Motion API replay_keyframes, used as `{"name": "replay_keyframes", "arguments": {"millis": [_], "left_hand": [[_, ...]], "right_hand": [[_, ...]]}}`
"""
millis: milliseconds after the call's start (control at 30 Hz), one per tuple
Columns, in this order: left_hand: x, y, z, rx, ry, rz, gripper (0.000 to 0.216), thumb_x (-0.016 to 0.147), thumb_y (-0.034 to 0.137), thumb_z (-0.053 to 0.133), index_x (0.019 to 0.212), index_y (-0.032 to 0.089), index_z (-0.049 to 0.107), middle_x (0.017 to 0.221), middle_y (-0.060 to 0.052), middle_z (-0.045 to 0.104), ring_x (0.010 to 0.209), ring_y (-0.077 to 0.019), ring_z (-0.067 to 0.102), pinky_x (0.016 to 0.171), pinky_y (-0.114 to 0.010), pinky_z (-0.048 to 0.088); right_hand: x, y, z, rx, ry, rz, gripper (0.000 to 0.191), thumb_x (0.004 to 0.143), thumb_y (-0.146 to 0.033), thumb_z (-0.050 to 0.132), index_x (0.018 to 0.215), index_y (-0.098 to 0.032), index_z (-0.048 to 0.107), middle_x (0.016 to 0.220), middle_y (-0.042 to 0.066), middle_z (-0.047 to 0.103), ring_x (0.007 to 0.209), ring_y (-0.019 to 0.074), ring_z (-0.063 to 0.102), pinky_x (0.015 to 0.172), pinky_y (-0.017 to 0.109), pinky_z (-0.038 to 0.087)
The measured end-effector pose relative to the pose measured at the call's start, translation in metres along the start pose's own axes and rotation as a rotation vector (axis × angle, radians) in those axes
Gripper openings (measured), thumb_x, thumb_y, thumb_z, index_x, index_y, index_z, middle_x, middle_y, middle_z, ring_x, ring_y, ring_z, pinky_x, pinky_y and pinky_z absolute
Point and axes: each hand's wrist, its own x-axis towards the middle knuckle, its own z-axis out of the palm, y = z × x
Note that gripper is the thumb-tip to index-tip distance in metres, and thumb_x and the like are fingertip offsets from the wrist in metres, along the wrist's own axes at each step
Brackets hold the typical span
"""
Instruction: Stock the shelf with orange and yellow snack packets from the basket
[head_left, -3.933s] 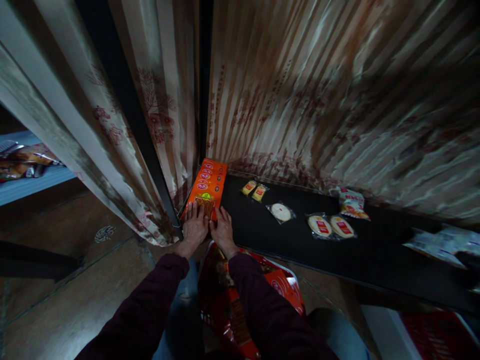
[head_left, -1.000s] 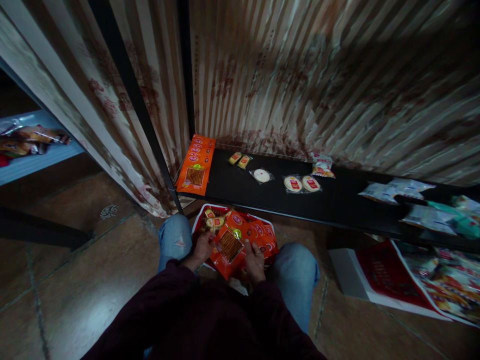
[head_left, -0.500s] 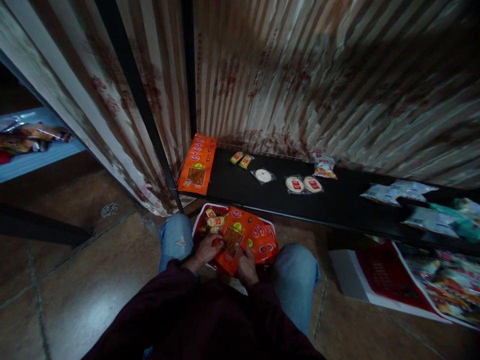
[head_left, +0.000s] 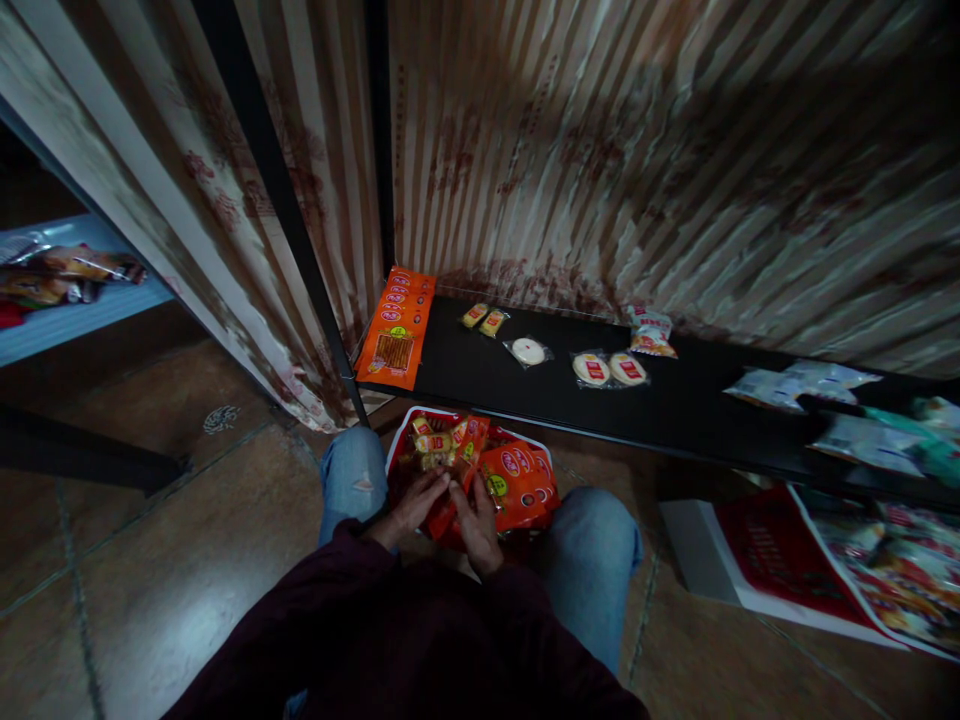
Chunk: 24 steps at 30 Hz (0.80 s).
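Between my knees stands a red and white box (head_left: 396, 440) full of orange snack packets (head_left: 517, 482). My left hand (head_left: 418, 500) and my right hand (head_left: 474, 520) are both in the box, fingers curled round an orange packet (head_left: 459, 470) that stands on edge between them. A stack of the same orange packets (head_left: 395, 336) lies at the left end of the low black shelf (head_left: 540, 395).
On the shelf lie two small yellow packets (head_left: 484, 319), round white wafers in clear wraps (head_left: 529, 351), a red and white bag (head_left: 649, 336) and pale bags (head_left: 810, 384) at the right. A flat box of snacks (head_left: 825, 565) lies on the tiled floor at the right. Striped curtains hang behind.
Both hands left the stack on the shelf and came down to the box. The orange packet they held flat has turned on edge and sunk lower among the others.
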Motion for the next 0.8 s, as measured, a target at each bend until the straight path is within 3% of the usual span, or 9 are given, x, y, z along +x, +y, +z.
{"name": "replay_keyframes", "arguments": {"millis": [167, 267, 567, 800], "left_hand": [[0.004, -0.004, 0.001, -0.261, -0.036, -0.024, 0.056, 0.078, 0.059, 0.058, 0.112, 0.016, 0.066, 0.127, -0.01, 0.062, 0.123, -0.0266, 0.051, 0.109, -0.04, 0.035], [0.005, -0.006, 0.001, -0.329, -0.029, 0.017, 0.063, 0.071, 0.065, 0.061, 0.109, 0.016, 0.067, 0.126, -0.012, 0.062, 0.124, -0.0283, 0.05, 0.11, -0.041, 0.032], [0.003, 0.004, -0.007, -0.156, 0.051, 0.233, 0.032, 0.073, 0.036, 0.068, 0.101, 0.022, 0.067, 0.119, -0.008, 0.061, 0.12, -0.0243, 0.049, 0.109, -0.039, 0.03], [-0.012, 0.021, -0.006, -0.169, 0.136, 0.216, 0.03, 0.074, 0.031, 0.067, 0.103, 0.024, 0.066, 0.116, -0.005, 0.062, 0.116, -0.0229, 0.051, 0.107, -0.037, 0.03]], "right_hand": [[0.0, -0.002, 0.005, 0.055, 0.02, 0.143, 0.068, 0.072, -0.052, 0.066, 0.131, -0.021, 0.053, 0.132, 0.008, 0.059, 0.125, 0.0258, 0.052, 0.102, 0.038, 0.043], [-0.001, -0.009, 0.005, 0.127, 0.049, 0.203, 0.07, 0.069, -0.051, 0.069, 0.13, -0.021, 0.054, 0.131, 0.008, 0.059, 0.125, 0.0267, 0.051, 0.105, 0.04, 0.041], [0.0, -0.033, -0.001, 0.427, 0.018, 0.299, 0.048, 0.065, -0.046, 0.069, 0.104, -0.018, 0.066, 0.108, 0.011, 0.071, 0.102, 0.0287, 0.065, 0.088, 0.042, 0.053], [0.0, -0.045, 0.005, 0.396, 0.009, 0.314, 0.056, 0.068, -0.045, 0.07, 0.118, -0.021, 0.06, 0.107, 0.008, 0.071, 0.093, 0.0247, 0.068, 0.076, 0.036, 0.055]]}}
